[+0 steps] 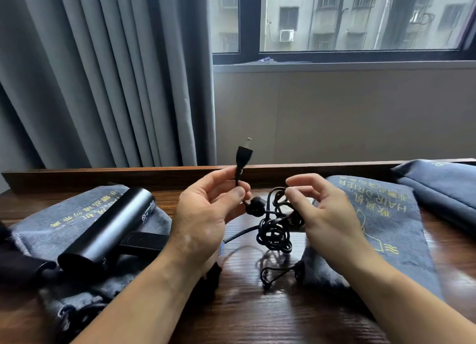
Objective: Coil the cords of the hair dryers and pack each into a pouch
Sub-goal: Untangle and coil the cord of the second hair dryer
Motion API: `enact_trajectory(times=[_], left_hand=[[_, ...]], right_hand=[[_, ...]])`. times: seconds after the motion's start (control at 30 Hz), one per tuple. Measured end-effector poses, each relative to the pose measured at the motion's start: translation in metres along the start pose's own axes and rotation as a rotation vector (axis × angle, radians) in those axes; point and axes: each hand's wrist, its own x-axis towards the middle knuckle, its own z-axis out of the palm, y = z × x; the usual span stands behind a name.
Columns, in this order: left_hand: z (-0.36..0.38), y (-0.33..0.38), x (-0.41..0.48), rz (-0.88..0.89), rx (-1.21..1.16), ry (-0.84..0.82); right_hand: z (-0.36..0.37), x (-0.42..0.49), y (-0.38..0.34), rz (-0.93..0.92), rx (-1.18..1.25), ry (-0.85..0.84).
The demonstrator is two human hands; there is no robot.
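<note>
– Fingers (239, 193) on the left hand (203, 214)?
– Thumb and forefinger pinch the black cord (274, 234) just below its plug (243, 155), prongs up.
– And the right hand (327, 214)?
– Curled, thumb and fingertips nipping a loop. The tangle hangs between both hands, above the table (257, 312).
– The hair dryer (113, 225)?
– Left, lying on the left pouch (59, 214). The right pouch (386, 214) lies opposite, with the far pouch (443, 184) behind.

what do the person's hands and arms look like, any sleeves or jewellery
The left hand and right hand are bare: no gloves, rings, watch or bracelet show. The left forearm and right forearm are bare too, no sleeve in view.
</note>
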Motion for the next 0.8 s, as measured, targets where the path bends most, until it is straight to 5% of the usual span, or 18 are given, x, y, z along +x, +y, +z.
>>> enact_trajectory(times=[0.27, 0.43, 0.53, 0.8], left_hand=[[0.000, 0.005, -0.004, 0.119, 0.168, -0.067], [0.005, 0.002, -0.012, 0.200, 0.471, -0.246], [0.003, -0.001, -0.015, 0.326, 0.690, -0.340], [0.004, -0.001, -0.013, 0.080, 0.593, -0.414]], right_hand=[[-0.007, -0.005, -0.013, -0.234, -0.248, -0.046], [-0.011, -0.009, -0.025, -0.183, 0.343, -0.144], [-0.012, -0.011, -0.028, -0.171, 0.301, -0.277], [-0.023, -0.004, -0.034, 0.029, 0.794, -0.097]])
